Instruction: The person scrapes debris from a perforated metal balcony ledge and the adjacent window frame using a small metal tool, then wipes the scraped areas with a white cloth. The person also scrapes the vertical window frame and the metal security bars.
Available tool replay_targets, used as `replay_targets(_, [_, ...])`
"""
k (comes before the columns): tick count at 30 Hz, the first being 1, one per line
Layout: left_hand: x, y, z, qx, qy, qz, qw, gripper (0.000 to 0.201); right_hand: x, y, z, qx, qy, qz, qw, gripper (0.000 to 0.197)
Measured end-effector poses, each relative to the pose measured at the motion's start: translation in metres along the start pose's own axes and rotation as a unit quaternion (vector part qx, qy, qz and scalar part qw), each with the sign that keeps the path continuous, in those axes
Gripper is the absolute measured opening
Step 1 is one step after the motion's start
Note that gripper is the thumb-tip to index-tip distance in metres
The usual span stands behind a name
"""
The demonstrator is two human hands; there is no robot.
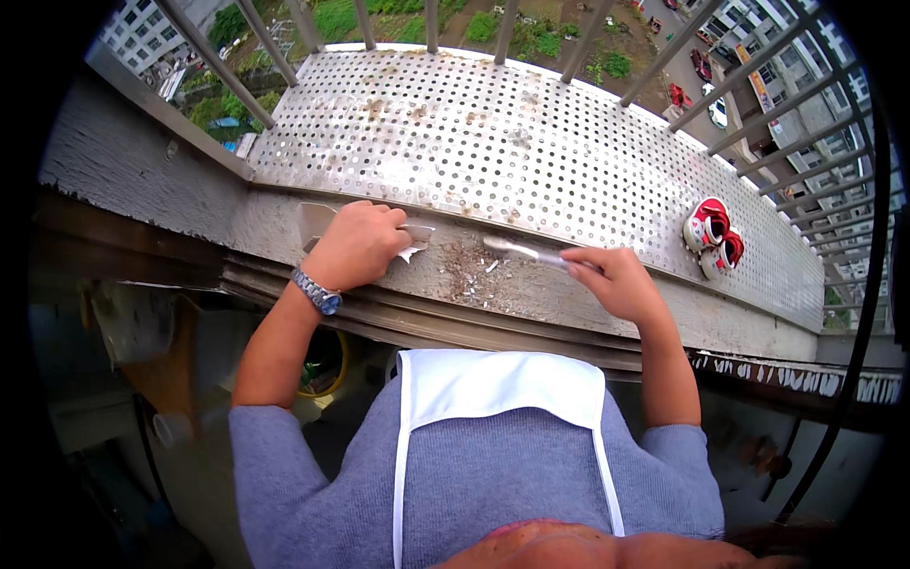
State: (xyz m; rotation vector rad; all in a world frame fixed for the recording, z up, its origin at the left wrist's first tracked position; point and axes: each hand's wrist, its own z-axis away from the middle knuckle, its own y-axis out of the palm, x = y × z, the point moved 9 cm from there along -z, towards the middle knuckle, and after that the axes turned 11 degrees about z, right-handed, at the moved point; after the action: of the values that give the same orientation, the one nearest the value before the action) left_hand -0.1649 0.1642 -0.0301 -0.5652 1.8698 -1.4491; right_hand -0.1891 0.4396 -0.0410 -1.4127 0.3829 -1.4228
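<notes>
A toothbrush point(531, 251) with a pale handle is gripped near its end by my right hand point(616, 283). Its head points left, over the concrete window sill point(559, 296). Below the brush head lies a scattered pile of brown dirt and white chips point(477, 277). My left hand point(365, 242), with a watch point(317, 292) on the wrist, is closed on a thin, pale piece of card point(314, 224). Parts of the card stick out on both sides of the fingers, and its right end is near the dirt. The hand hides its middle.
Beyond the sill is a perforated metal shelf point(445, 133) with rusty stains, fenced by metal bars point(431, 27). A pair of red and white small shoes point(711, 235) stands on its right part. Window tracks point(417, 322) run along the near edge. Ground and buildings lie far below.
</notes>
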Motion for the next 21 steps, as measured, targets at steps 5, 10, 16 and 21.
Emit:
replay_targets(5, [-0.001,0.002,-0.004,0.042,-0.01,0.0,0.999,0.005,0.007,-0.007,0.006,-0.066,-0.032,-0.049,0.996,0.024])
replay_targets(10, [-0.002,-0.001,0.0,0.016,0.006,0.008,1.0,0.004,0.0,0.006,0.003,-0.026,0.002,-0.05,0.998,0.023])
replay_targets(16, [0.001,-0.002,-0.007,0.039,-0.004,-0.007,0.999,0.005,0.024,-0.003,0.004,-0.079,-0.062,-0.089,0.991,0.024])
replay_targets(21, [0.0,0.001,-0.002,0.036,0.002,-0.011,0.999,0.005,0.027,0.013,-0.027,-0.096,-0.093,-0.057,0.989,0.024])
